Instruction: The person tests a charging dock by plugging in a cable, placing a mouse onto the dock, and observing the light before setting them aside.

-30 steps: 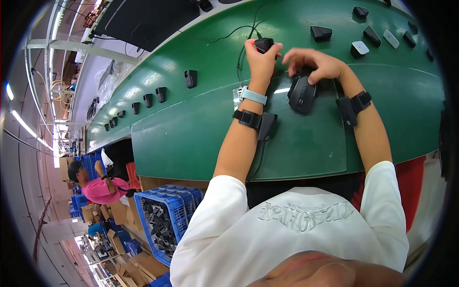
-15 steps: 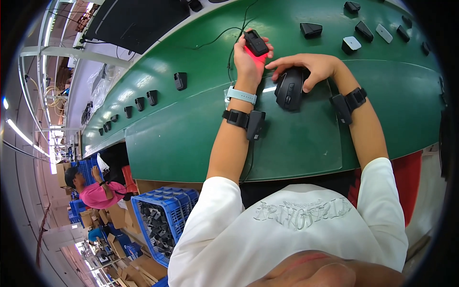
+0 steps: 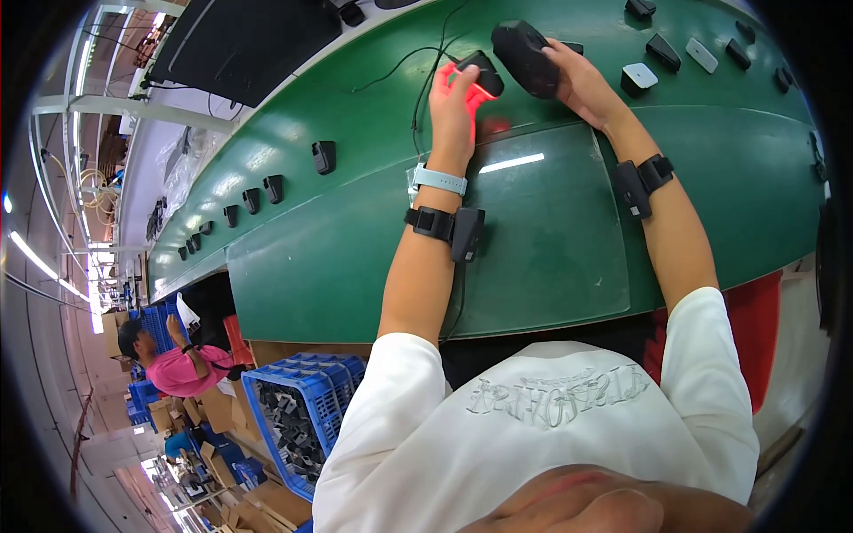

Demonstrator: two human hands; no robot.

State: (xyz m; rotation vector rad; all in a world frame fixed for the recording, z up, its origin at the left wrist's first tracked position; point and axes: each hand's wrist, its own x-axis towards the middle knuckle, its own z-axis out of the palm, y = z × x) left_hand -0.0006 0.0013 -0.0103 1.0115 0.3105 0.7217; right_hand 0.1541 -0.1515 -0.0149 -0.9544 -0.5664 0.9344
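Observation:
My left hand point(image 3: 451, 108) is closed around a small black box-shaped device point(image 3: 482, 73), with red light glowing on the fingers and below it. Beside it my right hand point(image 3: 583, 84) grips a black computer mouse point(image 3: 524, 59) by its right side, raised and tilted above the table. The mouse is slightly blurred, and its underside cannot be made out. A thin black cable point(image 3: 416, 111) runs close to my left hand; whether it joins the device I cannot tell. Under both forearms lies a clear sheet point(image 3: 551, 240) on the green table point(image 3: 311, 275).
Several black plastic pieces point(image 3: 323, 157) stand in a row at left. More black and white pieces point(image 3: 638, 78) lie at the far right. A dark flat panel point(image 3: 258, 44) sits at the far left. Below the table edge is a blue crate point(image 3: 342, 377) of black parts; a person in pink point(image 3: 182, 369) is beyond.
My right hand has lifted the mouse off the table and carried it away from me, next to the device. The left fingers have turned and closed over the device.

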